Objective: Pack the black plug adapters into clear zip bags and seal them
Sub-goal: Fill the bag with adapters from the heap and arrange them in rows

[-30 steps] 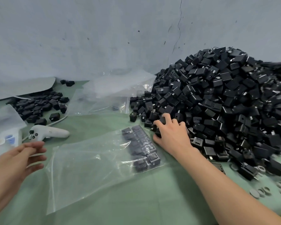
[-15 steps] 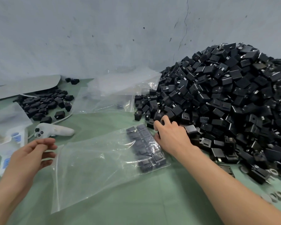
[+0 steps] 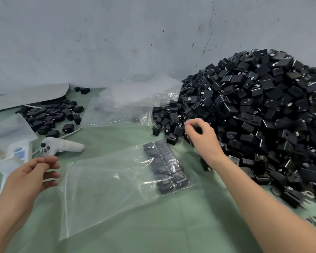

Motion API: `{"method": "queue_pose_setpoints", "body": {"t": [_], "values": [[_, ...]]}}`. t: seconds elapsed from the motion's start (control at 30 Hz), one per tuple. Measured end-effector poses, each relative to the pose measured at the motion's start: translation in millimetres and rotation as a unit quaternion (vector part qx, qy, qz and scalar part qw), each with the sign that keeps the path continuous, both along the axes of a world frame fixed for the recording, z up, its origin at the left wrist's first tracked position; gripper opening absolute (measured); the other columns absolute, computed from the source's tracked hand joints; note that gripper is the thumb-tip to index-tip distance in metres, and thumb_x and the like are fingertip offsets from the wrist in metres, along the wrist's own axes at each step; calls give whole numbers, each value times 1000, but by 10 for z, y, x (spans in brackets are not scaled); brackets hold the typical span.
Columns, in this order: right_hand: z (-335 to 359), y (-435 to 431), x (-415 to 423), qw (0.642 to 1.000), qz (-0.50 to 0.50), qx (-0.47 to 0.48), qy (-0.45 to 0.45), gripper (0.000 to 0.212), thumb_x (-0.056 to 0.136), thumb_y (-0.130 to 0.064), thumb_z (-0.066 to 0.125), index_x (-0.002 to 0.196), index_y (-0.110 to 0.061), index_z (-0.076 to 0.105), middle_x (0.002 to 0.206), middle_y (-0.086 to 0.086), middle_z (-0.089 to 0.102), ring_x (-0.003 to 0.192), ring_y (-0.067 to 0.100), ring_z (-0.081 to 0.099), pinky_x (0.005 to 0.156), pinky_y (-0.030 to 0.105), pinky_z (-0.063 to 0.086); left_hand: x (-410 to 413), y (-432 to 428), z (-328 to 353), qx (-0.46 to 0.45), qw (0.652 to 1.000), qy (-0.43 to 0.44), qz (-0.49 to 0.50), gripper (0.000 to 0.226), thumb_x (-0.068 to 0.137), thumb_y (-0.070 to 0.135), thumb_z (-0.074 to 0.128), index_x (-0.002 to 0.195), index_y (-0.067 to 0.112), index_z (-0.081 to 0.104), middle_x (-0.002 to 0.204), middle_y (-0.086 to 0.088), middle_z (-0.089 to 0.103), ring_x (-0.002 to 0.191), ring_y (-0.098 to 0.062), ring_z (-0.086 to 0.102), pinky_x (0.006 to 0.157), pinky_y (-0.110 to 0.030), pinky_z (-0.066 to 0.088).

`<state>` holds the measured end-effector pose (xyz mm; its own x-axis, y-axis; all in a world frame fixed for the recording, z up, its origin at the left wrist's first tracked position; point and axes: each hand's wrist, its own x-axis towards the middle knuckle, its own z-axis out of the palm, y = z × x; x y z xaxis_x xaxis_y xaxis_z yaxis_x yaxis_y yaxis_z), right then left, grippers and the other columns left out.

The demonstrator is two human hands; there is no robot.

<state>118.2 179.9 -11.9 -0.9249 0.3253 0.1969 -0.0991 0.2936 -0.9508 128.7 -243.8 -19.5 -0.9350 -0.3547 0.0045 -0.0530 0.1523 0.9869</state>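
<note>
Fingers [image 3: 51, 166] of your left grip [image 3: 31, 178] hang loosely curled on nothing, just left of the clear zip bag [image 3: 102, 194], whose mouth faces them. The bag lies flat on the counter [image 3: 153, 234], long axis left to right, with packed adapters [image 3: 164, 168] in two rows at its closed right end. Beyond, your right grip [image 3: 201, 137] curls into the near-left edge of the pile [image 3: 254, 110]; whether it pinches an adapter you cannot tell. The mouth lies at the bag's opposite end from it, nearer your left grip.
</note>
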Motion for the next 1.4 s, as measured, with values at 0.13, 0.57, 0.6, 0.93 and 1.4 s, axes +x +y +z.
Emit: {"method": "queue_pose_setpoints", "body": {"t": [0.13,0.57,0.6,0.93,1.4], "values": [[224,21,54,833,51,-550,-30,11,90,-20,68,99,-15,66,105,17,64,84,30,69,73,46,59,5,85,130,35,999,21,3,32,98,6,41,87,23,66,86,-2,64,51,-1,62,46,-15,52],[420,-412,304,748,147,-647,-20,10,88,-21,69,97,-19,67,96,16,66,81,29,65,80,43,55,431,1192,659,116,982,98,-115,45,100,4,44,78,27,75,80,0,70,63,-11,66,55,-23,57],[456,-489,336,783,138,-607,-17,6,90,-21,68,95,-18,68,97,16,66,82,29,64,78,43,54,465,1333,644,141,978,85,-128,36,101,10,47,86,26,75,88,-3,72,72,-13,70,61,-27,59],[333,-1406,598,957,137,245,73,60,102,-56,15,154,-32,28,144,-2,52,150,22,20,123,44,6,514,2147,556,553,803,-31,-218,49,102,45,36,90,18,76,104,0,73,115,-17,66,103,-36,42],[-92,101,555,745,37,642,-175,52,95,-49,32,136,-26,51,138,6,49,130,27,40,119,54,13,87,1459,693,602,798,15,-11,18,96,30,58,102,13,54,96,-8,69,95,-26,69,71,-34,60]]}}
